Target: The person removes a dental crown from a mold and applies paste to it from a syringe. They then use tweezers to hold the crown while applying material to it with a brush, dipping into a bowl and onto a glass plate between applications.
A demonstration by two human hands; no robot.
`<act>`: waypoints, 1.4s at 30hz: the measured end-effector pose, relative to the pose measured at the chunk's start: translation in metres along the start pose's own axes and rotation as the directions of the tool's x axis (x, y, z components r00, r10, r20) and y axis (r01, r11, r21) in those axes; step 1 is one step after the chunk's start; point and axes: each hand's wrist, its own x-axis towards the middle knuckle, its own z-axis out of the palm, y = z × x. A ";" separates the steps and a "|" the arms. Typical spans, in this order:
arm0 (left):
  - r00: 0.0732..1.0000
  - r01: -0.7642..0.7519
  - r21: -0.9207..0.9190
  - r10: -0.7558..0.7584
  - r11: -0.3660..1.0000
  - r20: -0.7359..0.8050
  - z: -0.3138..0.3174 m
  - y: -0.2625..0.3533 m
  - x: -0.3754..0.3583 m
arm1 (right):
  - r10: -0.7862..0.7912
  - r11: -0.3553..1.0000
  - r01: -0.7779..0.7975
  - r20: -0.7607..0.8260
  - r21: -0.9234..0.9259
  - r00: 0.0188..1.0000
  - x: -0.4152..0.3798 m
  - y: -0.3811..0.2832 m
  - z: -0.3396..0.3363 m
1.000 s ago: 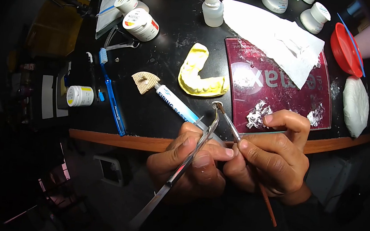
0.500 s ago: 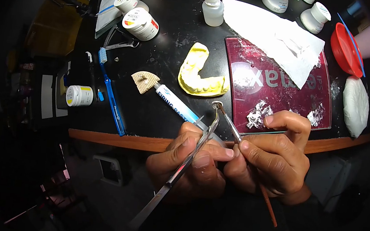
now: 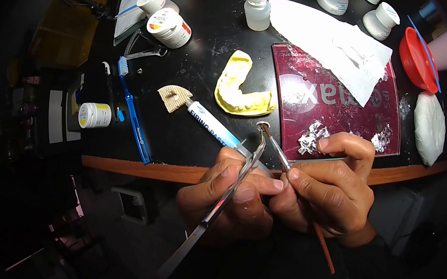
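Note:
My left hand (image 3: 229, 194) is closed round long metal tweezers (image 3: 218, 206). At their curved tip is a small whitish piece (image 3: 262, 124), too small to make out fully. Pinched in my right hand (image 3: 331, 190) is a thin brush (image 3: 279, 151) with a reddish-brown handle; its tip meets the piece or lies right beside it. Fingers of both hands touch in the middle. Behind my left hand lies a syringe labelled FIRING PASTE (image 3: 211, 125), partly hidden. Beyond the tools rests a yellow dental model (image 3: 239, 90).
A maroon glass plate (image 3: 333, 120) with white paste and a white tissue (image 3: 329, 47) lies right of the model. Around stand a dropper bottle (image 3: 257, 11), white jars (image 3: 168, 28) and a red bowl (image 3: 418, 61). A blue toothbrush (image 3: 135, 117) and honeycomb tray (image 3: 173, 98) are at left.

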 end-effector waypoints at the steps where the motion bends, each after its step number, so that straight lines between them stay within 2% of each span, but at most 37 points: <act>1: 1.000 -0.002 0.000 0.002 1.000 0.001 0.000 0.000 0.000 | -0.001 1.000 0.001 0.002 0.001 1.000 0.000 0.000 0.000; 42: 0.999 0.001 -0.018 -0.002 1.000 -0.049 0.006 0.003 -0.001 | -0.008 1.000 0.008 -0.001 -0.002 1.000 -0.001 0.001 0.000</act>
